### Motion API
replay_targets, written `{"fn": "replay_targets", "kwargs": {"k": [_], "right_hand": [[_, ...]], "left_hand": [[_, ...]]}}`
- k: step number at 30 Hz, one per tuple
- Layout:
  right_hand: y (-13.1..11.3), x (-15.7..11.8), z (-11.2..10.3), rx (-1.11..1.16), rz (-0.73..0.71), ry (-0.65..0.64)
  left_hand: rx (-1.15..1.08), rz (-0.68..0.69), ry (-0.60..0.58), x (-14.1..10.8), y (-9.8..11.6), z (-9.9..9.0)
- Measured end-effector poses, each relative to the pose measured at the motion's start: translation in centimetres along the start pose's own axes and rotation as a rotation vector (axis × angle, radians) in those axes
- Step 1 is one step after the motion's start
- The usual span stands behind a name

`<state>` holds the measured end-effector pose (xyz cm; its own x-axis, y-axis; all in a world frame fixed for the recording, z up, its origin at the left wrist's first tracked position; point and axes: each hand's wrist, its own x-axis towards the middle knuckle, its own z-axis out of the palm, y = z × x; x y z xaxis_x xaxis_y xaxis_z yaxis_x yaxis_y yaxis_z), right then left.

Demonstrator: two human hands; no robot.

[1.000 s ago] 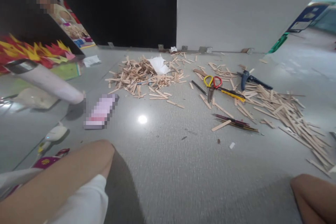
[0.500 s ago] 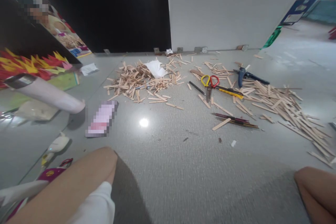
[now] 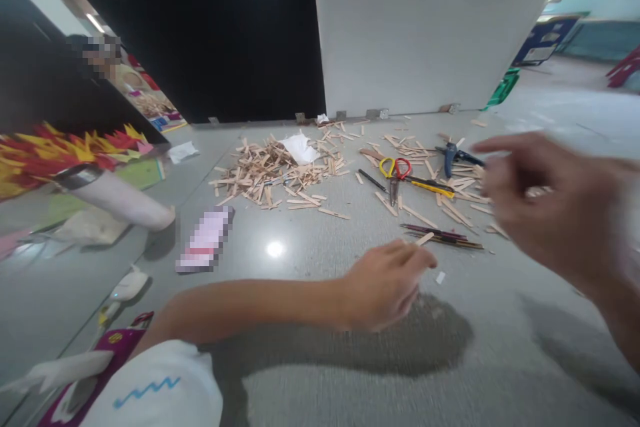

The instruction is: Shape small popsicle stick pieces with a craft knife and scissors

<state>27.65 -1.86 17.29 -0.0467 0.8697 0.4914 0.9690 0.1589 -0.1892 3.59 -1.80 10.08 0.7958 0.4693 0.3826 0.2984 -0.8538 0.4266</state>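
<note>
My left hand (image 3: 383, 287) reaches in from the left, low over the floor, palm down with bent fingers. Its fingertips are turned away, so whether they hold anything is hidden. Just beyond it a wooden craft stick (image 3: 425, 239) pokes out beside thin dark and gold rods (image 3: 450, 238). My right hand (image 3: 540, 193) is raised at the right and blurred. The index finger stretches left, the others bend loosely, and nothing shows in them. Behind it lie a dark blue clamp-like tool (image 3: 453, 159) and a craft stick pile (image 3: 465, 183), partly covered.
Scissors (image 3: 394, 180), a yellow utility knife (image 3: 433, 187) and a black pen (image 3: 372, 180) lie mid-floor. A craft stick heap (image 3: 260, 173) bears white paper (image 3: 300, 148). A phone (image 3: 206, 240) and paper tube (image 3: 120, 197) lie left. Panels (image 3: 440, 33) stand behind; a person sits far left.
Both my hands have come into view, the left from the lower left and the right from the right edge. The camera view has tilted slightly upward. The tools and sticks appear to lie as before.
</note>
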Motion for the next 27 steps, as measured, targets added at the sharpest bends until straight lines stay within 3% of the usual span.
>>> {"fn": "replay_targets", "kwargs": {"k": [2,3,6,9,13,20,27], "right_hand": [[-0.9,2.1,2.1,-0.069,-0.044,-0.125],[-0.8,2.6,3.2,-0.117,-0.076,-0.242],[0.9,2.5,5.9,-0.202,-0.135,-0.673],[2.7,1.8,7.4,-0.209,-0.187,-0.855],[3.2,2.2,8.1,-0.237,-0.186,-0.909],[3.3,3.0,8.5,-0.275,-0.173,-0.922],[4.7,3.6,8.8,-0.365,-0.126,-0.812]], "left_hand": [[0.151,0.024,-0.248,-0.4,-0.7,2.8],[0.217,0.011,-0.303,-0.9,-0.9,3.9],[0.34,0.0,-0.347,-2.4,-0.9,5.7],[0.438,0.022,-0.299,-3.5,-0.5,5.9],[0.452,0.002,-0.258,-3.2,-0.5,5.8],[0.403,0.001,-0.312,-1.7,-2.2,5.5],[0.598,0.075,-0.169,-3.0,-2.2,5.9]]}}
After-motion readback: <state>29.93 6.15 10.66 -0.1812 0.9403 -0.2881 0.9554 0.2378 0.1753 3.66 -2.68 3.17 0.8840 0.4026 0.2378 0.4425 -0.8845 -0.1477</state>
